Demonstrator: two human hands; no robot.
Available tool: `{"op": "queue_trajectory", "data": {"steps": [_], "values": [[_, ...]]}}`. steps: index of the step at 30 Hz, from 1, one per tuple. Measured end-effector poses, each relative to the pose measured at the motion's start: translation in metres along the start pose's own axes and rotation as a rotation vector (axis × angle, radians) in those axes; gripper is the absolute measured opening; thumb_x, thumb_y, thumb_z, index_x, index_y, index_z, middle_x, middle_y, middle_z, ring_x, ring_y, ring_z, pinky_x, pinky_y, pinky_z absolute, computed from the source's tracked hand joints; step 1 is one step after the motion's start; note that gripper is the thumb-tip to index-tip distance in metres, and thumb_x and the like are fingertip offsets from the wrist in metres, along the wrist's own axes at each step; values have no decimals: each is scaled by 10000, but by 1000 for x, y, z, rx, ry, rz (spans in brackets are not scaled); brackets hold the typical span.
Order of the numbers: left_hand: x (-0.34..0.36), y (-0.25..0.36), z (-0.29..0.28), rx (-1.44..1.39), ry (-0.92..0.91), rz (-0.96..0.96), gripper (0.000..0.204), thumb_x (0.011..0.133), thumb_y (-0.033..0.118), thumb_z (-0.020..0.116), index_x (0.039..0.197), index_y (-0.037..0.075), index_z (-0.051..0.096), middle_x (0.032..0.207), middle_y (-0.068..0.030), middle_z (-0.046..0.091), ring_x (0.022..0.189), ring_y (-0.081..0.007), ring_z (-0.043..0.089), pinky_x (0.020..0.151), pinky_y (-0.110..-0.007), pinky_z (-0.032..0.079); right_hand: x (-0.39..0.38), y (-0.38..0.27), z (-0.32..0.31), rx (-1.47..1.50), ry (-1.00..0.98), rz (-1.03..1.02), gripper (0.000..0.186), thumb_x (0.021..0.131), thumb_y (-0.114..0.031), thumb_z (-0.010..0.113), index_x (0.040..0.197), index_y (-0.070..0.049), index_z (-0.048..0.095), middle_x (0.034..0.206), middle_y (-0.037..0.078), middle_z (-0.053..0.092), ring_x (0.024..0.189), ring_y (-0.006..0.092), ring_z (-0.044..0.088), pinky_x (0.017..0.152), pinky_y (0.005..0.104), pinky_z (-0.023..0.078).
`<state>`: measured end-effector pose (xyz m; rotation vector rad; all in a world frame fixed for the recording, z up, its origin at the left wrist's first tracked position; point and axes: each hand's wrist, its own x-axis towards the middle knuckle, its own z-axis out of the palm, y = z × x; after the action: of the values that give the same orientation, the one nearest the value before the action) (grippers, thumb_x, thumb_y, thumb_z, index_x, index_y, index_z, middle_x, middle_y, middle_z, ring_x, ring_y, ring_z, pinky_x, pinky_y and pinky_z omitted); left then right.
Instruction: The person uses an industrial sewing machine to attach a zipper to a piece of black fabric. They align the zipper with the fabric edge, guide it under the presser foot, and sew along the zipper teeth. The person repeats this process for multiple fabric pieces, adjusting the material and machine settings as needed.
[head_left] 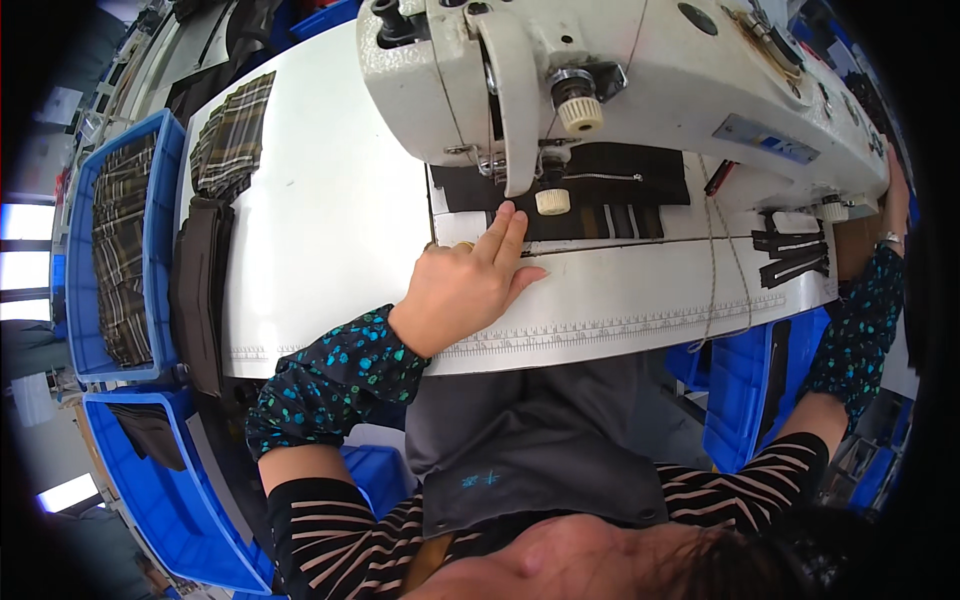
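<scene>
My left hand lies on the machine table with its fingers stretched out, the tips pressing the near edge of a dark fabric piece. A zipper runs across that piece, and a striped strip shows along its near side. The fabric lies under the presser area of a white sewing machine. At the far right my right hand reaches to the machine's right end. Its fingers are hidden by the machine body and the picture's dark rim.
Plaid fabric pieces and folded dark cloth lie at the table's left edge. Blue bins stand beside it. Loose zippers rest at the right. A cord hangs over the printed ruler on the front edge.
</scene>
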<state>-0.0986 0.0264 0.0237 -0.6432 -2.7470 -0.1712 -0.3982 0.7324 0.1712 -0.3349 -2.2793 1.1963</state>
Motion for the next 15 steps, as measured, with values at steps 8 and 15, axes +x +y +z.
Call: {"op": "queue_trajectory", "data": {"steps": [8,15], "values": [[1,-3,-1,52,65,27,469,907,373,803,1230,40,736,1197,-95,780,507,-158,632,474,-279,510,-107,77,43,107,170,-236,551,1131,-400,493,1455,35,586,1459,146,631,1282,226,628,1077,357,486],[18,-8,6,118,209,177,357,898,281,789,1177,59,762,1181,-57,771,657,-139,650,567,-281,532,-70,37,18,303,88,-9,598,1107,-465,546,1371,63,645,1366,137,668,1169,195,646,1000,324,501]]}}
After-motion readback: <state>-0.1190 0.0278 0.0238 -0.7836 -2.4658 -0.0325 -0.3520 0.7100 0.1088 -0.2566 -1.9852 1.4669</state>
